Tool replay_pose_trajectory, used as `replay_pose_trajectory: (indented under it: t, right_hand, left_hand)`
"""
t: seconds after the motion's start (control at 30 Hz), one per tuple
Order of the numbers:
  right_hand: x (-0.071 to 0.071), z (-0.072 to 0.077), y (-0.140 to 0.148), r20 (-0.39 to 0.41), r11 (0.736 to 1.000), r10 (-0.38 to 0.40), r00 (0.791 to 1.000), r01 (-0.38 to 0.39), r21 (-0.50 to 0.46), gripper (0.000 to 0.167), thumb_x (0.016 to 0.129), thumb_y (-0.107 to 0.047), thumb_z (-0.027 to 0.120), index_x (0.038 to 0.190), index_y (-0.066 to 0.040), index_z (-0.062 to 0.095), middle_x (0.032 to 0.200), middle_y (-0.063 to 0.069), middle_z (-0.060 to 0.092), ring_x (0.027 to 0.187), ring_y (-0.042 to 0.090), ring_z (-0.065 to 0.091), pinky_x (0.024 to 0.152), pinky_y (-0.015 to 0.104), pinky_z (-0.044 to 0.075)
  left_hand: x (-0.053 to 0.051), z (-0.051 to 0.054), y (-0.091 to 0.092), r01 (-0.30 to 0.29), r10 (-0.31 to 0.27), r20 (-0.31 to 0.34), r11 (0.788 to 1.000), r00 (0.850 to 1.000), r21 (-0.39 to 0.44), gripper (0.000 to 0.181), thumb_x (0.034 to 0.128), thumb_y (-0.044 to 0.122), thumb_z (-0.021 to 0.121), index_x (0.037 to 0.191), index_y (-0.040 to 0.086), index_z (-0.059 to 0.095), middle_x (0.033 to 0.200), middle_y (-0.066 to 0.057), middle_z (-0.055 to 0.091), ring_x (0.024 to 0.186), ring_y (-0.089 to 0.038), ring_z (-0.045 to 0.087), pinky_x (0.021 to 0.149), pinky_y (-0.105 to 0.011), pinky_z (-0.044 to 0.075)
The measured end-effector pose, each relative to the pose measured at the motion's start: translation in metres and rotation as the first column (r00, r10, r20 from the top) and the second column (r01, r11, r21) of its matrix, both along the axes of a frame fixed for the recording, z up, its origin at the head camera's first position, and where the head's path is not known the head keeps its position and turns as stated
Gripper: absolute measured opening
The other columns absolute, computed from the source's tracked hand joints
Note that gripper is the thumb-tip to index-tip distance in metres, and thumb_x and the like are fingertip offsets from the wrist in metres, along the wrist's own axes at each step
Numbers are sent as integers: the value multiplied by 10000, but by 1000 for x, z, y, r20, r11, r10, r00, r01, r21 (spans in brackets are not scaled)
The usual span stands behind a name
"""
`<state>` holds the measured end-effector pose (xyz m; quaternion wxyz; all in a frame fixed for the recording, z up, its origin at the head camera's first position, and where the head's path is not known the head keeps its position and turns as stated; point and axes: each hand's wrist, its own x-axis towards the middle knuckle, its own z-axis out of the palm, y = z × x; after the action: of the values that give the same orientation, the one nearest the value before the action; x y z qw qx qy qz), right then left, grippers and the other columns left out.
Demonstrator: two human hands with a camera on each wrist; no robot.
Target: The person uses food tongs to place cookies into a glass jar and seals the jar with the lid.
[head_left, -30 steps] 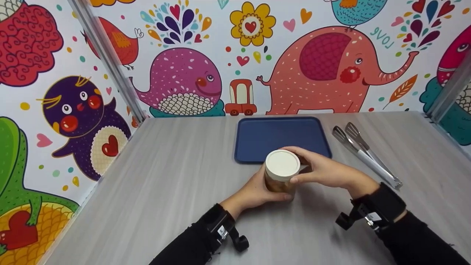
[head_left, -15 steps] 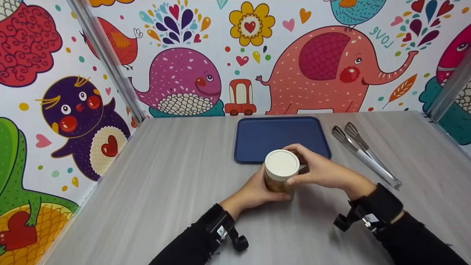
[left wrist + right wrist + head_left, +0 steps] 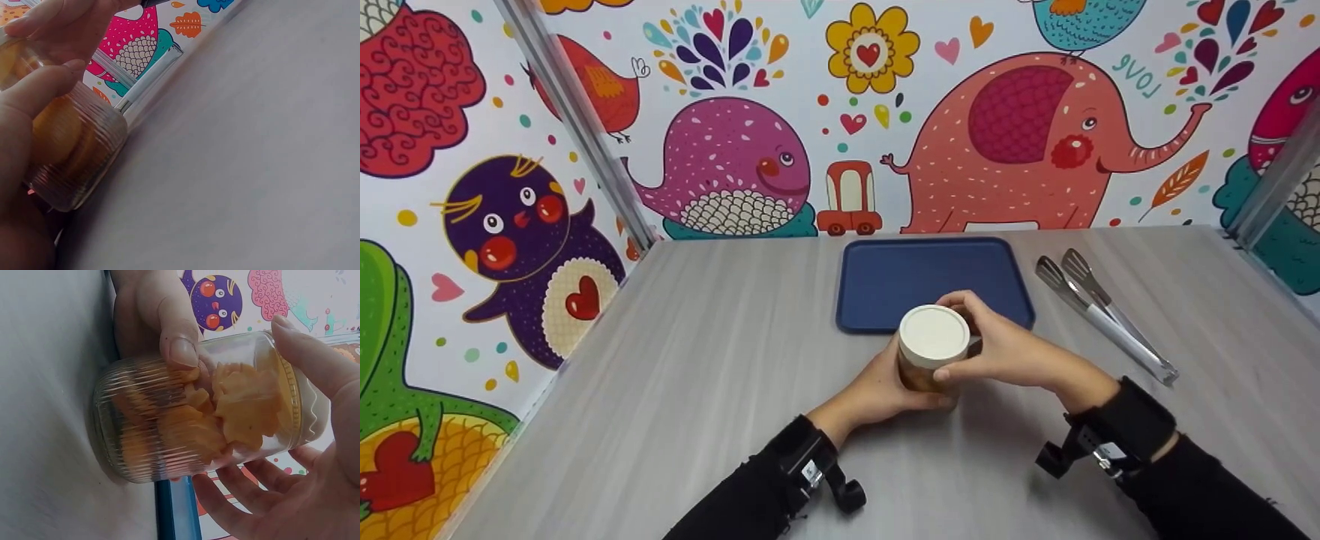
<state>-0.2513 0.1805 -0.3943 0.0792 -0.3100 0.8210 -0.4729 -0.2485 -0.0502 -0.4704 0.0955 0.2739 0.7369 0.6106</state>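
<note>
A glass jar with a ribbed lower wall and a cream lid stands upright at the middle of the table. Orange, scallop-edged pieces show through the glass; several lie inside. Around the lower body of the jar, my left hand grips with the thumb across the front. My right hand holds the top by the lid, thumb at the near side and fingers behind. The lid sits on the jar, and I cannot tell how tightly.
Behind the jar lies a blue tray. Metal tongs rest to its right on the grey table. Cartoon-printed panels stand along the back and sides.
My right hand has turned a little at the lid: its thumb slid left across the front, and its wrist shifted slightly left. The left hand and jar stay almost still.
</note>
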Motion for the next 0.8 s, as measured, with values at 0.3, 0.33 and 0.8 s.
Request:
replay_pose_trajectory:
  t: [0.3, 0.33, 0.8]
  right_hand:
    - [-8, 0, 9, 91, 995, 97, 991, -94, -33, 906, 873, -201, 905, 1598, -94, 371, 1483, 128, 560, 1346, 323, 531, 1041, 445, 531]
    - [-9, -1, 11, 103, 994, 106, 989, -103, -37, 912, 879, -195, 899, 1613, -97, 366, 1497, 130, 552, 1355, 331, 526, 1047, 465, 529]
    - [-12, 1, 11, 115, 995, 98, 988, -99, 3, 835, 903, -205, 877, 1597, -76, 431, 1476, 135, 591, 1323, 323, 559, 1065, 564, 487]
  left_hand:
    - [1, 0, 1, 5, -4, -26, 1000, 1000, 8, 1097, 765, 182, 976, 1636, 297, 321, 1523, 101, 524, 1400, -88, 493, 1227, -355, 319]
    - [1, 0, 1, 4, -3, -27, 1000, 1000, 6, 1099, 764, 181, 977, 1637, 297, 320, 1521, 104, 526, 1401, -85, 493, 1230, -355, 313]
    - [0, -1, 1, -2, 2, -39, 1000, 999, 17, 1118, 756, 160, 984, 1642, 298, 316, 1528, 101, 525, 1414, -85, 485, 1239, -357, 303]
